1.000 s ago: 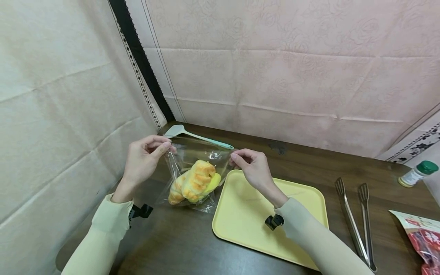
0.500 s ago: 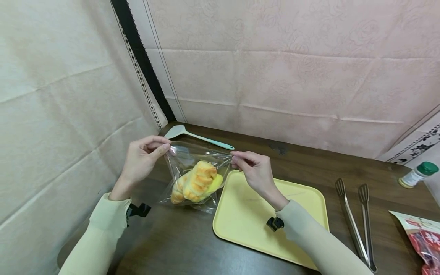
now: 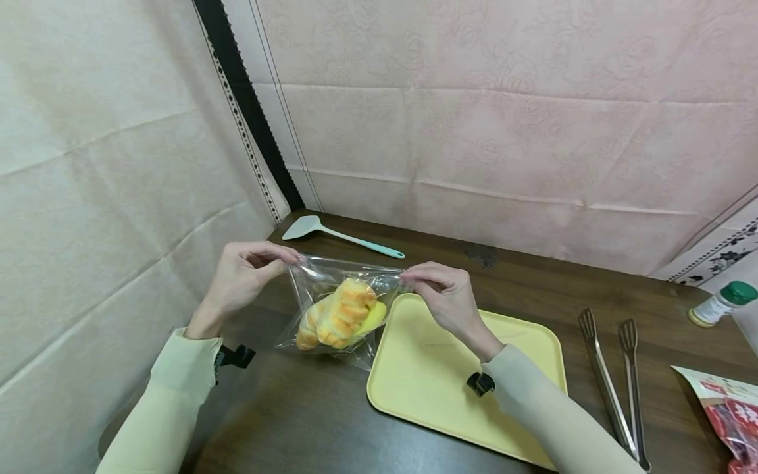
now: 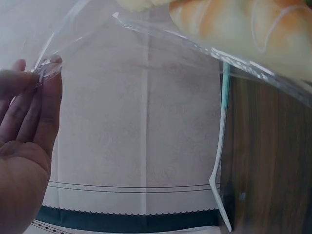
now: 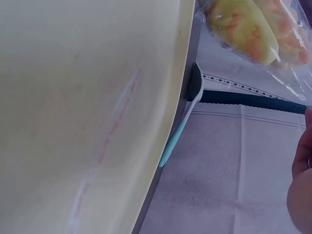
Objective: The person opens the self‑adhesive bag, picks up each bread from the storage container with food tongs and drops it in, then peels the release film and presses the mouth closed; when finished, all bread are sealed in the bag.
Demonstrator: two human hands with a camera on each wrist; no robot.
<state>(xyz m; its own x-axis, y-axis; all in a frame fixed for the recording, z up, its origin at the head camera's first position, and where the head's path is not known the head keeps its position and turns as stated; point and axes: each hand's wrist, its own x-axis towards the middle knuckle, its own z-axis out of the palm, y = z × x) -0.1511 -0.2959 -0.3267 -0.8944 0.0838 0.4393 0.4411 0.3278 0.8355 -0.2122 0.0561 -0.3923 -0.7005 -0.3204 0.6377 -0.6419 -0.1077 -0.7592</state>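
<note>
A clear plastic bag [image 3: 322, 271] is stretched between both hands, its top edge nearly level. My left hand [image 3: 244, 276] pinches the bag's left upper corner between thumb and fingers; in the left wrist view that hand [image 4: 29, 117] shows the film at its fingertips. The right upper corner is pinched by my right hand [image 3: 449, 299], partly cut off in the right wrist view. Inside the bag lie golden-brown bread rolls [image 3: 343, 313], with a yellow piece [image 3: 373, 318] beside them. White lines mark one roll [image 4: 243, 29] in the left wrist view.
A yellow tray [image 3: 438, 368] sits under the right forearm. Behind the bag lies a pale turquoise spatula [image 3: 349, 238]. Metal tongs [image 3: 610, 388] rest right of the tray. Farther right are a green-capped bottle [image 3: 721, 303] and a red package [image 3: 731, 415]. Cloth walls [image 3: 474, 131] border the table.
Both hands have lowered slightly, and the right hand has shifted a little to the right. The bag's top edge has come down and is drawn straighter. The bread stays in the bag.
</note>
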